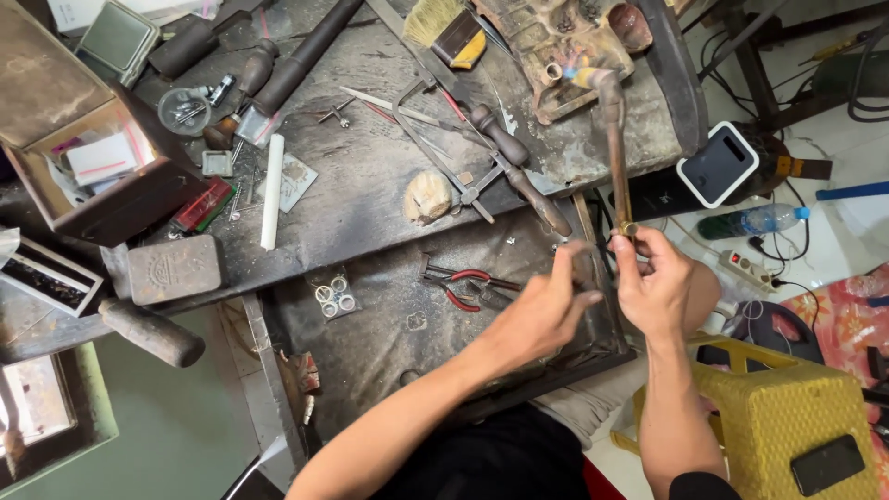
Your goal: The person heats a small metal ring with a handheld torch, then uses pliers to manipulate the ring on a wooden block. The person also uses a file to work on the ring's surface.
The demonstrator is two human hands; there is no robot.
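The head view looks down on a cluttered, grimy workbench (pixel 370 185) with a pulled-out tray below its front edge. Just off the tray's right edge, the right hand (pixel 654 282) is raised with its fingers (pixel 622 264) curled shut around the lower end of a long, thin copper-coloured blowpipe torch (pixel 615 148); a small brass fitting (pixel 629 228) on the pipe sits right at the fingertips, just above the thumb, and the pipe runs up from there toward the worn block at the bench's far edge. The left hand (pixel 546 310) is just left of the right hand, over the tray's right side, its fingers bent inward and pinched together near the pipe's lower end; whether they hold some small piece cannot be told, as the hand is blurred. On the tray, left of the left hand, lie red-handled pliers (pixel 463 285), and further left a small packet of metal rings (pixel 333 294). Above the tray, on the bench top, a jeweller's saw frame (pixel 482 157) with a dark wooden handle lies slantwise, a pale tuft (pixel 428 196) beside it and a white rod (pixel 271 192) well to its left. Right of the bench, below the hands, stands a yellow plastic stool (pixel 787 417) with a dark phone (pixel 827 464) on it.
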